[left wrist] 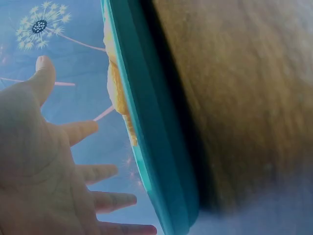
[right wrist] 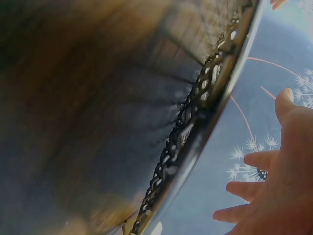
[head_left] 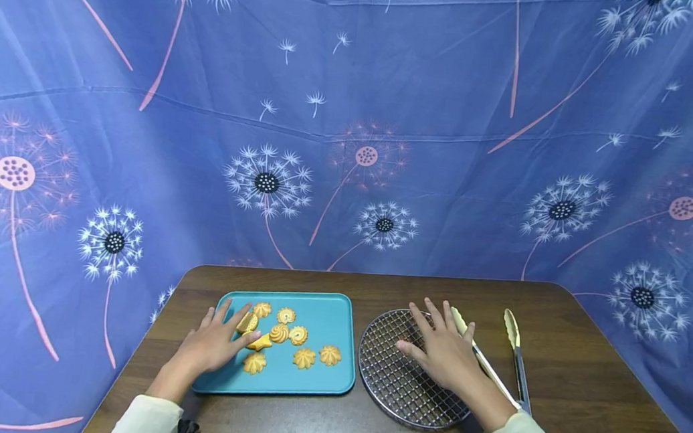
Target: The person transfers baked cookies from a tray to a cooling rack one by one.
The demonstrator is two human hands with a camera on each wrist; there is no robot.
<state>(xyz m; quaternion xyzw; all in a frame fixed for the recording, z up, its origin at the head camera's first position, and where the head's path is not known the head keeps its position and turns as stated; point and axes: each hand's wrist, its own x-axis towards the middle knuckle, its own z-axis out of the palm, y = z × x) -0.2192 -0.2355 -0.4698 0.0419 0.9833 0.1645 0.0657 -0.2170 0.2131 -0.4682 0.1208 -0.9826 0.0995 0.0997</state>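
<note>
My left hand, fingers spread, hovers over the left part of a teal tray. Several golden cookies lie on that tray, among them a star-shaped one, a swirled round one and a fluted one at the right. In the left wrist view the palm shows bare, above the tray's edge. My right hand is spread over a round wire rack and holds nothing. The right wrist view shows its fingers straight, apart from the rack's rim.
Metal tongs with pale gold tips lie on the brown wooden table, right of the rack; one arm passes partly behind my right hand. A blue cloth with dandelion prints hangs behind the table and at its sides.
</note>
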